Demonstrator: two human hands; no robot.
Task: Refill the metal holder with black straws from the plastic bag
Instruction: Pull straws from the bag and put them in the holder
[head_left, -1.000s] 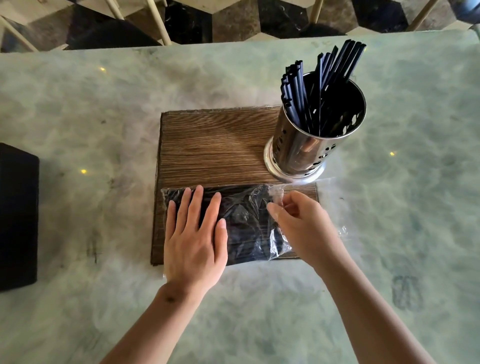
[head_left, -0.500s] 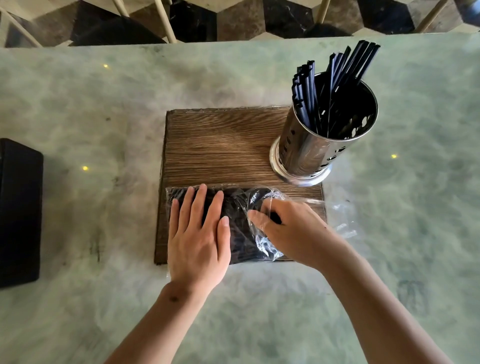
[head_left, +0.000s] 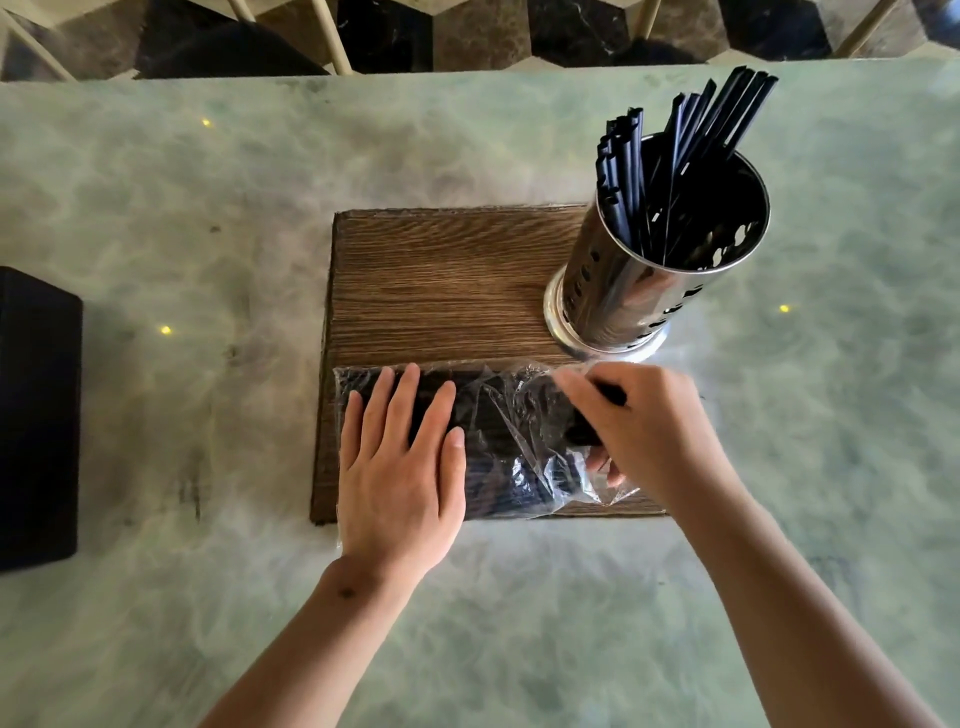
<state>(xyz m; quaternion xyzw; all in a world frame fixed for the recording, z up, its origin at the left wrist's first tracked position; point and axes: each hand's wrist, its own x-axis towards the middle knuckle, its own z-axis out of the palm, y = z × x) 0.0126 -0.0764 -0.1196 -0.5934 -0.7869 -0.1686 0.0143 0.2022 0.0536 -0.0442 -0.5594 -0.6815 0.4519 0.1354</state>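
Straws (head_left: 498, 447) in their plastic bag (head_left: 524, 405) lie on a wooden board (head_left: 441, 280); the left hand (head_left: 400, 467) presses flat and spread on the bag, the right hand (head_left: 639, 431) pinches straws at its open end.

Crinkled clear film and matte black tubes contrast with the perforated steel holder (head_left: 644, 280), partly filled; the refill looks mid-way, on a marbled green surface (head_left: 156, 208).

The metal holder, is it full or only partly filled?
Partly filled: the black straws lean left in the metal holder, leaving dark empty space.
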